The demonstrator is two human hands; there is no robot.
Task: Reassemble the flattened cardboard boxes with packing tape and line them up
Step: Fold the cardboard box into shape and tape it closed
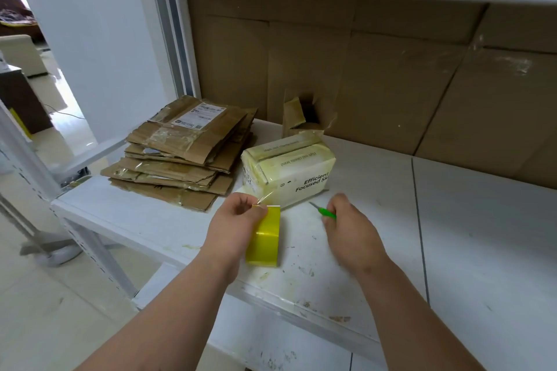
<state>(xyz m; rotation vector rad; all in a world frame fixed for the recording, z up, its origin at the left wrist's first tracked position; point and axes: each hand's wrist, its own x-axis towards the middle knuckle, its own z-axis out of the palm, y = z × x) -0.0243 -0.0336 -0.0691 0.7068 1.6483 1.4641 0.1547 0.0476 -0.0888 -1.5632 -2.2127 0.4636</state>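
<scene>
— White shelf (391, 220), scuffed, with cardboard sheets standing along the back. What's at its left end?

— Flat boxes (180, 153), brown and in a loose stack, one with a label on top.

— And right of them?

— A pale box (289, 172), built up and lying on its side. Behind it stands a small brown box (304, 114) with its flaps open.

— The hands?

— Left hand (238, 220) is just in front of the pale box. Its grip pinches the tape (265, 238), a yellow roll held on edge, and a clear strip runs up from the fingers to the pale box.

— The other?

— Right hand (349, 226) is near the roll but apart from it, its grip curled round a green cutter (327, 212), probably a small knife; it is blurred. The tip points left towards the box.
</scene>
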